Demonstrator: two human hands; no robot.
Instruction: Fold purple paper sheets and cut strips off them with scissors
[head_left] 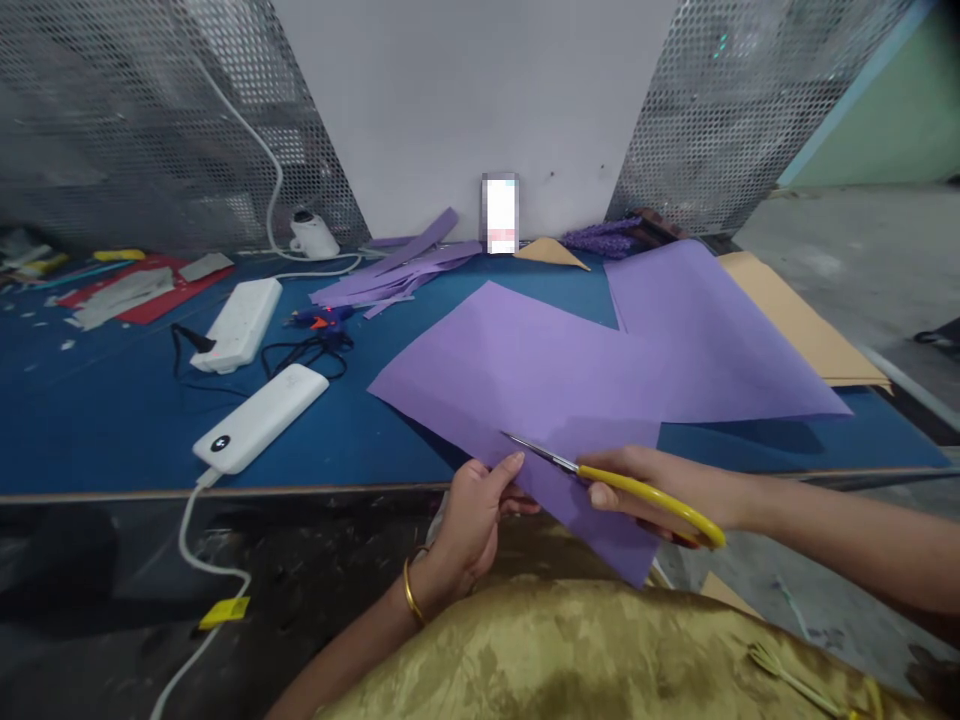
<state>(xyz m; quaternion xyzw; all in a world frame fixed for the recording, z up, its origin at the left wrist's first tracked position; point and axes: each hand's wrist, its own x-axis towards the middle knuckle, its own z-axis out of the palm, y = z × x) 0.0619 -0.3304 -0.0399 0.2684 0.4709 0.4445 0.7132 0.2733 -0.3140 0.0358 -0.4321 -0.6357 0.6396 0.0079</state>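
Head view: a person worked at a blue table (112,430) with a purple sheet (517,370) spread across its front edge, the near corner hanging over the lap. The left hand (469,525) pinched the sheet's near edge, thumb on top. The right hand (675,478) was wrapped around yellow-handled scissors (637,488), their tips pointing left over the sheet, just above the left thumb. The blades looked almost together; whether paper lay between them was hard to tell.

A clean cut here seemed to call for the left hand to draw the edge gently taut, the thumb well clear of the blades, and for long, even strokes. The overhanging corner probably needed support, since loose paper can fold or twist into the scissors.

Another purple sheet (705,340) lay to the right, against tan sheets (810,335). Behind, to the left, were purple strips (405,272), with a white power bank (262,420) nearer the front.
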